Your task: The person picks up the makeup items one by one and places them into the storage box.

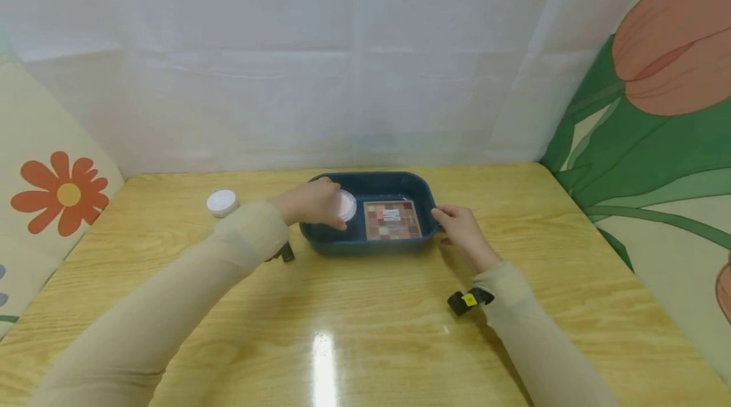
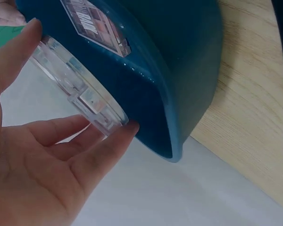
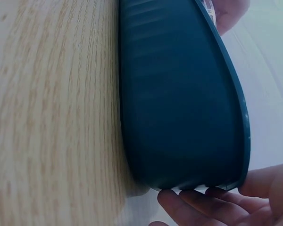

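Observation:
My left hand (image 1: 316,200) pinches a round clear compact (image 1: 347,206) by its edge, over the left end of a dark blue plastic basin (image 1: 365,246). Seen from the left wrist, the compact (image 2: 80,87) is tilted on edge between thumb and fingers, its clasp toward the palm. A square eyeshadow palette (image 1: 392,220) with a brown and pink checked lid lies inside the basin on the right. At the basin's right end my right hand (image 1: 461,229) grips the wall, thumb by the rim and fingers (image 3: 188,207) against the outside.
A round white container (image 1: 222,202) stands on the wooden table (image 1: 365,312), left of the basin. Behind the table hangs a white sheet (image 1: 342,64). Flower-printed panels (image 1: 657,140) flank both sides.

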Available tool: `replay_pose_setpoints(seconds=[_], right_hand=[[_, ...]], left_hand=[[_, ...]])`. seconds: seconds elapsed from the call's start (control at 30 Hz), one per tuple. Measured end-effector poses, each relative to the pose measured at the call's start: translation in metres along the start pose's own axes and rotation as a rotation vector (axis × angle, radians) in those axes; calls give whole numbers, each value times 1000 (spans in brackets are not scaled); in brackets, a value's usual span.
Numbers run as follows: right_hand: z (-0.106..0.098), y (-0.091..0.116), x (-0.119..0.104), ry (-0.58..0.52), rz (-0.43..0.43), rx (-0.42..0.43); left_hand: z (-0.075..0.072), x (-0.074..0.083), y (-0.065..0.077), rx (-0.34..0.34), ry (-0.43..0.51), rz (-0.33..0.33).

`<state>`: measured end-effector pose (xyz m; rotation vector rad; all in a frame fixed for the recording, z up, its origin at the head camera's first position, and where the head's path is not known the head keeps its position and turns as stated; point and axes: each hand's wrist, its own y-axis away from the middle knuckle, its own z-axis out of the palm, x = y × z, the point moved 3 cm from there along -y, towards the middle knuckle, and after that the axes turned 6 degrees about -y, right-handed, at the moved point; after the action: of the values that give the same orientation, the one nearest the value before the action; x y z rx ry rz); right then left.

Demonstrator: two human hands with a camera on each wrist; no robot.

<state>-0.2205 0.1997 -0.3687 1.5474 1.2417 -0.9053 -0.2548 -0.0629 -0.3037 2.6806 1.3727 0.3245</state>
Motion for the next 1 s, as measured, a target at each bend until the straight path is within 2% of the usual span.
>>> replay_pose_setpoints(seconds=[0.27,0.47,0.7,1.0], right_hand=[[0,0,-2,14,-14,4],[-1,-1,-2,8,-17,12],[-1,-2,0,-4,-35,8],[0,0,3,-10,-23,1]], left_hand=[[0,8,-12,-36,-73,64],[3,12,-20,-50,-98,83],[8,15,-27,-122,-129,60],[15,22,-33,-234,-226,34]])
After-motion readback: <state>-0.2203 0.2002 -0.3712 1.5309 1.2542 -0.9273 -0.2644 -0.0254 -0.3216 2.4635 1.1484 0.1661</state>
